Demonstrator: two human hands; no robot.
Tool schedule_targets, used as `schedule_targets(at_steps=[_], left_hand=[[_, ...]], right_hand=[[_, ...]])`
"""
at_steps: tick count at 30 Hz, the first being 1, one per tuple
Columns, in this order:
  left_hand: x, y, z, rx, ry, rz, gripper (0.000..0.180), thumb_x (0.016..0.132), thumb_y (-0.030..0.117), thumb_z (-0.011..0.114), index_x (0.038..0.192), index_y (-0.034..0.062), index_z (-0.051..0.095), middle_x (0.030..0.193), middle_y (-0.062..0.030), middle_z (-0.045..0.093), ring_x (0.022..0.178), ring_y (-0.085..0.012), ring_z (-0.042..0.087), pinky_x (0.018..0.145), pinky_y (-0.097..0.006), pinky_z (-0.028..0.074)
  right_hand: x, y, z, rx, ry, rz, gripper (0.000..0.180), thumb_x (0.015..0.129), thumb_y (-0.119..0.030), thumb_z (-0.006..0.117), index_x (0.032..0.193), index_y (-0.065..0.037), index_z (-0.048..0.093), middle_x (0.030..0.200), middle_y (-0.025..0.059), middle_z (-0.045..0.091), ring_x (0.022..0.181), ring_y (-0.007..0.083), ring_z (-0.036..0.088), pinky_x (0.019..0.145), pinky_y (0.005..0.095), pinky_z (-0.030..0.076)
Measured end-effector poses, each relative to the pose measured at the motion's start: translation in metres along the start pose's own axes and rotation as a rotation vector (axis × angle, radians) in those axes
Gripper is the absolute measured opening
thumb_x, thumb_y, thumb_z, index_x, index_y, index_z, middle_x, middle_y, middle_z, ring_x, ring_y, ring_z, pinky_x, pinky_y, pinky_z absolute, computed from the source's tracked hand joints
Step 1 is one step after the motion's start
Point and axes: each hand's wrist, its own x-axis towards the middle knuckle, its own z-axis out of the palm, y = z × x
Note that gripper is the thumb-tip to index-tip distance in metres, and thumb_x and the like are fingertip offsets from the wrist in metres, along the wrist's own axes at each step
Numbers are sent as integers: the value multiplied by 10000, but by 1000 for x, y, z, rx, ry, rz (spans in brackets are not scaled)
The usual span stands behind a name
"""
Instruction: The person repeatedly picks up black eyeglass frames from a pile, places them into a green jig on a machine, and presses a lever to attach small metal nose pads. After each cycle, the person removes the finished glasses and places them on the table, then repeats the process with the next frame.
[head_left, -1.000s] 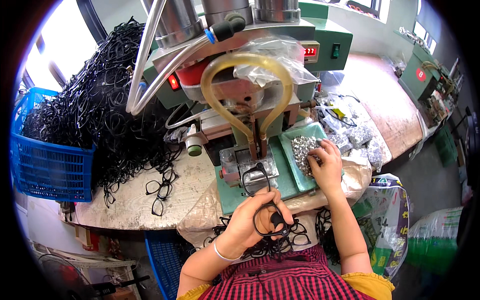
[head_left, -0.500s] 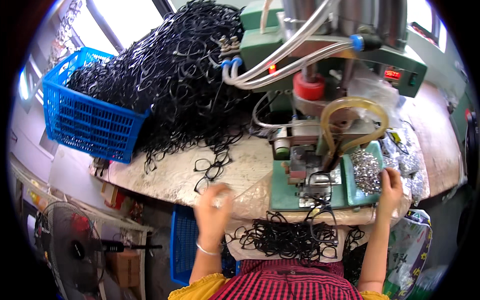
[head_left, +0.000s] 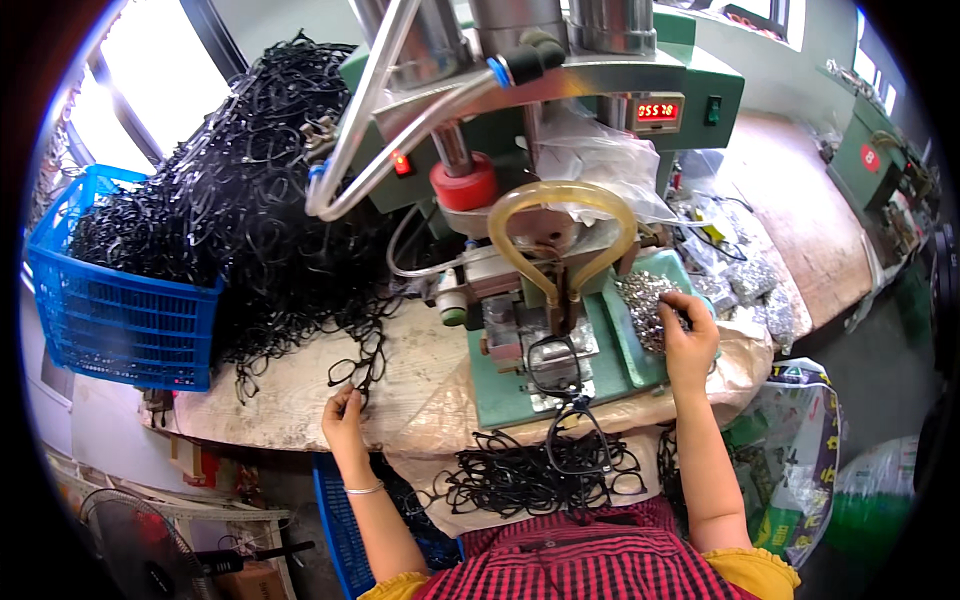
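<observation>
At the left of the bench, my left hand (head_left: pixel 343 420) has its fingers closed at the lower end of a black eyeglass frame (head_left: pixel 343 372), beside a few loose ones. My right hand (head_left: pixel 690 345) reaches into a green tray (head_left: pixel 650 372) heaped with small silvery metal parts (head_left: pixel 643 300); its fingertips are pinched together over them, and what they hold is too small to tell. Between my hands stands a green press machine (head_left: pixel 490 400) with a looped yellowish tube (head_left: pixel 620 215). One black eyeglass frame (head_left: pixel 553 368) sits at its metal fixture, and another hangs just below.
A tangled mound of black eyeglass frames (head_left: pixel 270 200) spills from a blue basket (head_left: pixel 130 320) at the back left. More frames (head_left: pixel 510 475) lie before my apron. Bags of metal parts (head_left: pixel 750 275) lie right of the tray. A fan (head_left: pixel 140 545) stands at lower left.
My view has swung to the right, so the machine appears further left. My left hand has moved to the loose frames and closed on one. My right hand has reached further over the metal parts.
</observation>
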Motion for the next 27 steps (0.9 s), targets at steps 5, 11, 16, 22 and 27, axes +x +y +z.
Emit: schedule_targets(at_steps=[5,11,16,22,27], left_hand=[[-24,74,22,-476,-89,21,303,1050,249,566,824,51,528,1005,-163,731,774,-122,632,695,-232,529],[-46,118,78,-223,-273,267,246,1078,178,484,926,7,574,1002,-137,738,771,-127,636,692,-242,510],[-69,106,100,13,-348,517,148,1007,70,554,946,-29,645,983,-108,736,863,-164,652,804,-277,499],[-83,133,101,12,-391,712,114,978,39,573,900,-34,614,1013,-166,735,907,-256,704,792,-306,529],[-101,216,93,52,-570,1208,331,909,186,727,738,37,487,1003,-157,740,938,-314,730,747,-349,569]], right_hand=[[-21,5,-50,-58,60,45,110,838,17,704,943,-8,724,928,87,698,925,201,656,843,301,488],[-13,-73,-18,129,-236,-198,162,773,44,701,918,-25,728,917,87,707,891,245,670,838,341,508],[-10,-92,38,430,-345,-24,303,808,20,712,1100,26,629,977,64,673,897,154,646,846,290,506],[-19,-94,39,569,-332,152,455,810,20,727,1221,50,534,991,64,660,927,98,629,880,246,481],[-21,-122,40,701,-392,245,464,821,30,708,1247,39,525,1034,78,677,963,115,643,900,264,481]])
